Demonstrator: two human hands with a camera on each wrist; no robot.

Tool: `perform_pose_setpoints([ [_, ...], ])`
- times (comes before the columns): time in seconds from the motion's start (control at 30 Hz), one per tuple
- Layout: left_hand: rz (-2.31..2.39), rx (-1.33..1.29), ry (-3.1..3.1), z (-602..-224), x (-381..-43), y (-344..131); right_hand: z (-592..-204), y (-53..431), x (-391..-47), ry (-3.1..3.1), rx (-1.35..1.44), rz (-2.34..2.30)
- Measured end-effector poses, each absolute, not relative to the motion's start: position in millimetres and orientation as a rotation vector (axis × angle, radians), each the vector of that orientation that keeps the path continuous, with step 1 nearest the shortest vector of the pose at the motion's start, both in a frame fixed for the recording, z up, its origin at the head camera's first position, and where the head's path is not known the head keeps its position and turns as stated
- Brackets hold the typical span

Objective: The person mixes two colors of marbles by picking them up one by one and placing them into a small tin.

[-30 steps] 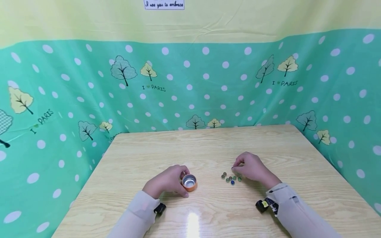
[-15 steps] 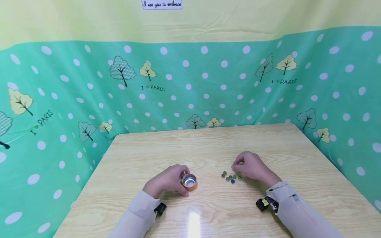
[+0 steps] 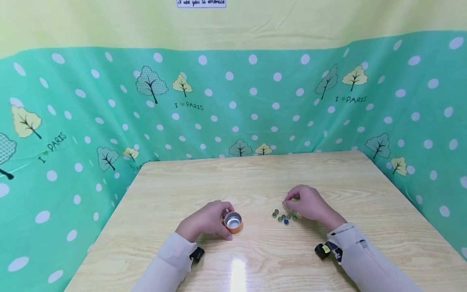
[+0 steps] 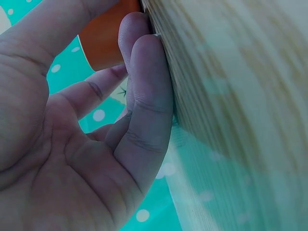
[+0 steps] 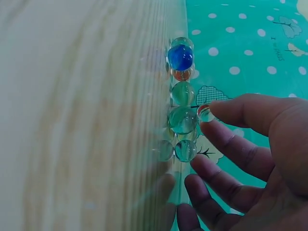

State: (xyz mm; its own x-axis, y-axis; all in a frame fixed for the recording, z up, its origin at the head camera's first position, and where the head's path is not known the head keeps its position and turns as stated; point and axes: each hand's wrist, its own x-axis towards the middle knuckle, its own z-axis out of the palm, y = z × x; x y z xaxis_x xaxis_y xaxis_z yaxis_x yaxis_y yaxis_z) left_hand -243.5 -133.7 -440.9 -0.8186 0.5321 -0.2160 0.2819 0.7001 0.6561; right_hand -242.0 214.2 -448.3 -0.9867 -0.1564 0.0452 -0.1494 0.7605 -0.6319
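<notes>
While left hand (image 3: 209, 221) still grips orange cup (image 3: 237, 228), right hand (image 3: 306, 202), barely shifted, pinches marble (image 5: 206, 113)

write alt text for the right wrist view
A right hand pinches a clear marble with a reddish streak beside a cluster of glass marbles, including a blue marble, on a wood-grain table. Behind is dotted green cloth.

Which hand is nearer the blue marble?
Right. The right hand is just beyond the blue marble and to its right, pinching a clear marble; the left hand is farther off to its left, holding the orange cup.
</notes>
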Motion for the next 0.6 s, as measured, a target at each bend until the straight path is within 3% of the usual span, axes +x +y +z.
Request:
perform_pose_setpoints([
  [0.6,0.860,0.628,2.533,-441.7,-243.1,-134.4,-445.5,206.4,-237.8,2.950,-0.350,-1.133],
])
